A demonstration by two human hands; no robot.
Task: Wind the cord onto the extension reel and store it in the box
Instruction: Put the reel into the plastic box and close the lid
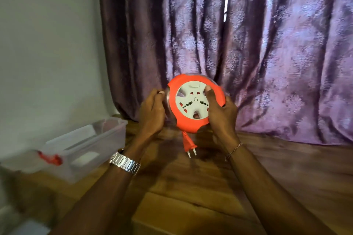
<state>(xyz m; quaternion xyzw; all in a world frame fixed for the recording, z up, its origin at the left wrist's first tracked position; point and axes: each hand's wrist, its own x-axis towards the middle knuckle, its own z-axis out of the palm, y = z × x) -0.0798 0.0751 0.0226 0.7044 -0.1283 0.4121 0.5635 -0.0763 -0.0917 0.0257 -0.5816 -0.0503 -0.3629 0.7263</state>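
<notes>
Orange extension reel point(196, 104) is held upright above the wooden floor, gripped at its rims by left hand point(151, 112) and right hand point(219, 110). Plug point(189, 146) hangs just below: winding appears complete. Next: carry the reel left into clear box point(84, 145).

Open-topped clear box point(86, 145) stood unobstructed at left, bare wooden floor point(191, 187) between, curtain point(248, 44) closing off behind.

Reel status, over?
Both hands, left and right, grip reel. Cord wound, plug dangling. Box open, left, nothing in the way.
</notes>
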